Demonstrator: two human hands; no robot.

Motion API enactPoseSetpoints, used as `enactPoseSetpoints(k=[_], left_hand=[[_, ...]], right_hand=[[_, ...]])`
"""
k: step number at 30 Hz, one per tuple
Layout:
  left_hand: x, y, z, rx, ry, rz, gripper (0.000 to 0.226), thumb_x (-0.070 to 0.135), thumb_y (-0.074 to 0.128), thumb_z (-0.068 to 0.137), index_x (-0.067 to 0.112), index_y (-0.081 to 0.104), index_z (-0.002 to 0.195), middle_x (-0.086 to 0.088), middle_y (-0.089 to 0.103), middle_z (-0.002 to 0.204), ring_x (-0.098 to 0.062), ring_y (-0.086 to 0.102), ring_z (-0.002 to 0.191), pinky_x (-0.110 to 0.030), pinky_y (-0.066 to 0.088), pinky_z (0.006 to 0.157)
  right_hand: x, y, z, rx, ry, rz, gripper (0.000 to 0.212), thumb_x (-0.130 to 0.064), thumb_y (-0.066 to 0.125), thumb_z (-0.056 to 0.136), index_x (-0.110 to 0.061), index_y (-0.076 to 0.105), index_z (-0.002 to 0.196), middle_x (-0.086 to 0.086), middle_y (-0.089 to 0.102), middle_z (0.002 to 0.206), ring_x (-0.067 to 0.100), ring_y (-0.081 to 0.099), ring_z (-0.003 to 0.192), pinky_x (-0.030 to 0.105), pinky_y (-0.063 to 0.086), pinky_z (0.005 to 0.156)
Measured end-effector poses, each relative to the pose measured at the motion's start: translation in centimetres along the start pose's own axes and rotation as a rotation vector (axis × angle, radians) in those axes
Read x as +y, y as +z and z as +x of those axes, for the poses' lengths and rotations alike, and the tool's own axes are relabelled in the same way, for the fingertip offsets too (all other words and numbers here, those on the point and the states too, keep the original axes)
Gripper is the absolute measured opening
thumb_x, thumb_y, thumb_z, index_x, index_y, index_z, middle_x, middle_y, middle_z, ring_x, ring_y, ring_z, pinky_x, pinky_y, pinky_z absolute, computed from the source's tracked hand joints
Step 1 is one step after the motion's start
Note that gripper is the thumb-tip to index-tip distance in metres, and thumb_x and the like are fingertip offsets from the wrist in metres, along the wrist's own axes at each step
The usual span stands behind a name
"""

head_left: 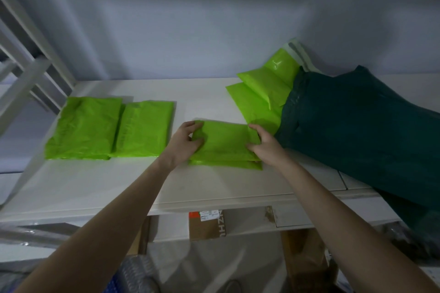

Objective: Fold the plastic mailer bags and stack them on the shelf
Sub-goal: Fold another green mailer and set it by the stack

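A folded lime-green mailer bag (226, 143) lies on the white shelf (100, 188), a little right of centre. My left hand (184, 141) grips its left edge, fingers above and thumb curled onto the top. My right hand (263, 144) grips its right edge in the same way. Two folded green bags (83, 128) (144, 128) lie side by side at the shelf's left. Unfolded green bags (260, 93) lean against the wall at the back right, partly tucked under a dark green bag.
A large dark green plastic bag (362, 126) covers the shelf's right end and hangs over its front edge. White shelf posts (28, 74) rise at the left. Below the shelf sit cardboard boxes (207, 223) and plastic-wrapped goods.
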State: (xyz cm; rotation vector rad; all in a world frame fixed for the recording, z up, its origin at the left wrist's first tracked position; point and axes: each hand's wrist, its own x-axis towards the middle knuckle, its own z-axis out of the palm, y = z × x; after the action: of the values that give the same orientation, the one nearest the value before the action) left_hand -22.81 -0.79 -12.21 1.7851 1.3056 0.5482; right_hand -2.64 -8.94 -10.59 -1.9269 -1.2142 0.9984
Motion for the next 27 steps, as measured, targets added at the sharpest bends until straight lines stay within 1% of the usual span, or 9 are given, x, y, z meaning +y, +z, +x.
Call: enactPoseSetpoints(k=[3, 5, 9, 12, 16, 19, 22, 25, 27], left_hand=[[0.0, 0.0, 0.0, -0.013, 0.009, 0.025, 0.048, 0.007, 0.056, 0.09, 0.009, 0.045, 0.137, -0.003, 0.034, 0.144, -0.013, 0.046, 0.091, -0.01, 0.033, 0.077], [0.0, 0.1, 0.0, -0.026, 0.016, 0.038, 0.048, 0.006, 0.055, 0.091, 0.008, 0.044, 0.138, -0.004, 0.033, 0.145, -0.012, 0.045, 0.099, -0.008, 0.031, 0.08], [-0.2, 0.1, -0.2, -0.048, 0.026, 0.054, 0.048, 0.001, 0.051, 0.091, 0.005, 0.042, 0.139, -0.008, 0.03, 0.146, -0.015, 0.041, 0.12, -0.005, 0.026, 0.087], [-0.1, 0.2, -0.3, -0.06, 0.052, 0.14, 0.05, -0.002, 0.049, 0.091, 0.004, 0.04, 0.139, -0.01, 0.028, 0.147, -0.021, 0.033, 0.134, -0.013, 0.024, 0.103], [-0.2, 0.3, -0.5, -0.07, 0.067, 0.321, 0.054, 0.004, 0.047, 0.092, 0.01, 0.033, 0.144, -0.01, 0.025, 0.151, -0.032, 0.028, 0.135, -0.03, 0.021, 0.112], [0.0, 0.4, -1.0, -0.042, 0.074, 0.502, 0.054, 0.014, 0.043, 0.096, 0.019, 0.027, 0.147, -0.003, 0.023, 0.153, -0.03, 0.024, 0.134, -0.04, 0.025, 0.11], [0.0, 0.4, -1.4, -0.02, 0.051, 0.574, 0.053, 0.02, 0.042, 0.096, 0.024, 0.025, 0.147, -0.002, 0.022, 0.153, -0.028, 0.019, 0.137, -0.045, 0.026, 0.108], [0.1, 0.1, -1.7, 0.001, -0.017, 0.534, 0.053, 0.028, 0.045, 0.096, 0.024, 0.027, 0.146, -0.007, 0.022, 0.151, -0.032, 0.019, 0.136, -0.045, 0.024, 0.109], [0.2, 0.0, -1.9, 0.005, -0.024, 0.557, 0.053, 0.03, 0.045, 0.096, 0.023, 0.027, 0.145, -0.007, 0.022, 0.149, -0.031, 0.02, 0.135, -0.045, 0.024, 0.108]], right_hand=[[-0.1, -0.1, 0.0, -0.013, -0.002, -0.014, 0.059, -0.002, 0.054, 0.089, -0.025, 0.036, 0.141, 0.005, 0.049, 0.136, 0.016, 0.053, 0.099, 0.021, 0.043, 0.079], [-0.1, -0.1, -0.2, -0.022, -0.003, -0.041, 0.06, -0.002, 0.053, 0.09, -0.025, 0.033, 0.143, 0.006, 0.047, 0.137, 0.024, 0.056, 0.109, 0.026, 0.045, 0.085], [0.1, 0.3, -0.5, -0.024, -0.025, -0.112, 0.066, -0.005, 0.052, 0.091, -0.026, 0.025, 0.147, 0.004, 0.033, 0.15, 0.021, 0.038, 0.133, 0.018, 0.032, 0.096], [0.1, 0.4, -0.8, -0.054, -0.043, -0.192, 0.069, -0.005, 0.049, 0.092, -0.028, 0.018, 0.149, 0.002, 0.024, 0.155, 0.023, 0.033, 0.136, 0.021, 0.033, 0.098], [-0.2, 0.6, -1.3, -0.061, -0.05, -0.271, 0.07, -0.006, 0.049, 0.093, -0.027, 0.013, 0.15, 0.002, 0.016, 0.157, 0.028, 0.036, 0.135, 0.04, 0.04, 0.105], [-0.3, 0.6, -1.5, -0.069, -0.074, -0.349, 0.069, -0.008, 0.049, 0.094, -0.02, 0.011, 0.151, 0.001, 0.009, 0.158, 0.023, 0.021, 0.143, 0.032, 0.024, 0.112], [-0.2, 0.5, -1.7, -0.099, -0.066, -0.378, 0.068, -0.011, 0.05, 0.095, -0.015, 0.011, 0.15, 0.0, 0.0, 0.159, 0.02, 0.012, 0.145, 0.029, 0.018, 0.113], [-0.4, 0.6, -1.9, -0.107, -0.042, -0.389, 0.069, -0.015, 0.053, 0.094, -0.011, 0.012, 0.149, 0.006, -0.001, 0.157, 0.023, 0.016, 0.143, 0.027, 0.017, 0.112], [-0.4, 0.5, -2.0, -0.087, -0.022, -0.4, 0.072, -0.018, 0.058, 0.091, -0.008, 0.014, 0.149, 0.012, 0.006, 0.149, 0.026, 0.023, 0.139, 0.026, 0.017, 0.111]])
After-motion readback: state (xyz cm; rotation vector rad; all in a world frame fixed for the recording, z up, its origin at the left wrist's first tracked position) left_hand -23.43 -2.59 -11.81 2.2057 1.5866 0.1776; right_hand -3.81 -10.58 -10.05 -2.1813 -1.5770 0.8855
